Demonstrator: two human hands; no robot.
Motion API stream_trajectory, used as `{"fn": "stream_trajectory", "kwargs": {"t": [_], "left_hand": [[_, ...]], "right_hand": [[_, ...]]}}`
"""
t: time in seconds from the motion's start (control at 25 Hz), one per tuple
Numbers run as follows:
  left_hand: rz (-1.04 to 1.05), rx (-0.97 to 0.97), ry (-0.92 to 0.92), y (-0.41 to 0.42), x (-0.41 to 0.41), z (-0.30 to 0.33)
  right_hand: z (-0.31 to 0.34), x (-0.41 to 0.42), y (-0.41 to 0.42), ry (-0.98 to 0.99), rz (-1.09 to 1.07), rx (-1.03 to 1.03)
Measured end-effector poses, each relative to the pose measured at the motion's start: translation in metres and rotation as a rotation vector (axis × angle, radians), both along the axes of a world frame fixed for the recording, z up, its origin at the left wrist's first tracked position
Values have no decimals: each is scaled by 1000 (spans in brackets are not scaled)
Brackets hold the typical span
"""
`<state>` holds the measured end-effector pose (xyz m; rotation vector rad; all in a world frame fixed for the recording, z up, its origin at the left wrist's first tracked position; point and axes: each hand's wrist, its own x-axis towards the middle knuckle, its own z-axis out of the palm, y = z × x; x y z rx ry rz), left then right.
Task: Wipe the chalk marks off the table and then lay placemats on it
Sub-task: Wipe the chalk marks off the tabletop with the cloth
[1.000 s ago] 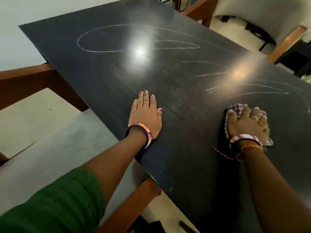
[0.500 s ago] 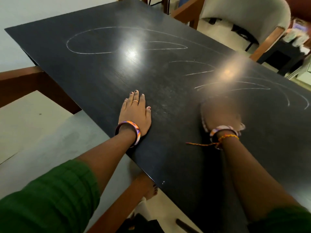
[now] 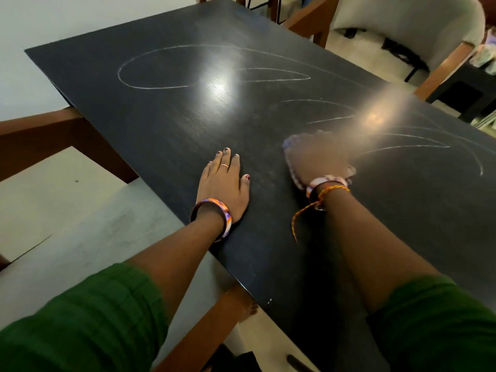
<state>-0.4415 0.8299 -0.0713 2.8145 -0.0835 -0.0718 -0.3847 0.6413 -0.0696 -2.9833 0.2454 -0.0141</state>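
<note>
While the left hand (image 3: 224,181) lies flat on the tabletop (image 3: 161,124), the blurred right hand (image 3: 319,159) apparently presses a cloth (image 3: 294,173); its grip cannot be told.

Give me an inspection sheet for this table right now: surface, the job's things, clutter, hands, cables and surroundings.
Surface: black table, glossy, two light glares on it.
Job's things: chalk marks remain as looping lines across the far half and toward the right; a checked cloth lies under the right hand; no placemats seen.
Clutter: nothing seen on the tabletop.
Hands: left hand rests flat, fingers straight, near the table's edge; right hand is on the cloth, motion-blurred, so its grip cannot be told.
Cables: nothing seen; only an orange thread hanging from the right wrist.
Surroundings: grey upholstered chair with wooden arms beyond the table, pale floor.
</note>
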Motion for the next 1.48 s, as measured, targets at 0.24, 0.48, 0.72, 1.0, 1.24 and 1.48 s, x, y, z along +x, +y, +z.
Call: {"fn": "stream_trajectory", "kwargs": {"t": [0.24,0.48,0.72,1.0,1.24,1.48], "left_hand": [[29,46,23,-5,4,0],[33,36,11,-4,3,0],[36,41,22,-5,2,2],[-23,143,37,-27,16,2],[-58,127,31,-51,70,0],[34,92,7,-48,113,-4]], "right_hand": [[15,-23,-85,84,-523,37],[1,10,54,50,30,18],[-3,25,-43,15,-168,-2],[-1,16,-74,29,-438,151],[-3,53,-27,24,31,6],[6,80,-139,69,-371,24]]}}
